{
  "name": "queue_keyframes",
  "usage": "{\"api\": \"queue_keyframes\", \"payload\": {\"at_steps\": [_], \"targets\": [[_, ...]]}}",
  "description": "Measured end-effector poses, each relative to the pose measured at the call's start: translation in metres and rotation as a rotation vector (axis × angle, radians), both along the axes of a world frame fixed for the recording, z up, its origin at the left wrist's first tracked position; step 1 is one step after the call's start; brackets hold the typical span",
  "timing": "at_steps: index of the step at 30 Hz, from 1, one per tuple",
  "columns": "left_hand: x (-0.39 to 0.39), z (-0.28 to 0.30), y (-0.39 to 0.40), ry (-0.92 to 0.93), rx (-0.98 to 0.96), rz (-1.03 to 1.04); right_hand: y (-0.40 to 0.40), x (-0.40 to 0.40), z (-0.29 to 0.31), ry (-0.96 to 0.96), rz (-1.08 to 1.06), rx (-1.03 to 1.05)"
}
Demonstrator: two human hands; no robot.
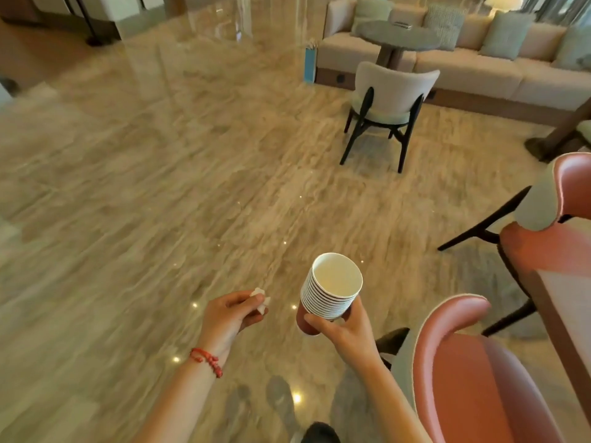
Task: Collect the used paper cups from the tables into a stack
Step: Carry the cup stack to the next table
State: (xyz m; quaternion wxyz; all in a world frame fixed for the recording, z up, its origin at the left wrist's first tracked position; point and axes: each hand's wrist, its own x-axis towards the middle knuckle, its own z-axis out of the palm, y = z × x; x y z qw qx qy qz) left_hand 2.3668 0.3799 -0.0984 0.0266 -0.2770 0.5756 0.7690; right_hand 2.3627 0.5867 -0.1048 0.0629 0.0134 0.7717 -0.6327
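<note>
paper cups [329, 290] nested, gripped low by right hand [343, 327]; left hand [232, 314] pinching crumpled tissue [260, 300]; best kept upright while walking to round bench [398, 35]

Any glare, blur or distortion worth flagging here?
Head view: bright ceiling-light spots glare off the polished floor; wide-angle bending tilts the sofa; soft, slightly smeared edges; the cup stack in the right hand stays readable.
</note>
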Motion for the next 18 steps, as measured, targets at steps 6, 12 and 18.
{"api": "queue_keyframes", "payload": {"at_steps": [6, 12, 18], "targets": [[-0.109, -0.014, -0.013, -0.013, 0.007, 0.004, -0.009, -0.114, -0.008, 0.004, -0.008, 0.009], [-0.248, -0.007, -0.027, -0.009, -0.012, 0.048, -0.023, -0.26, -0.004, -0.009, 0.018, -0.008], [-0.372, 0.003, -0.056, -0.009, -0.002, 0.096, -0.049, -0.397, 0.005, -0.03, 0.019, 0.004]]}}
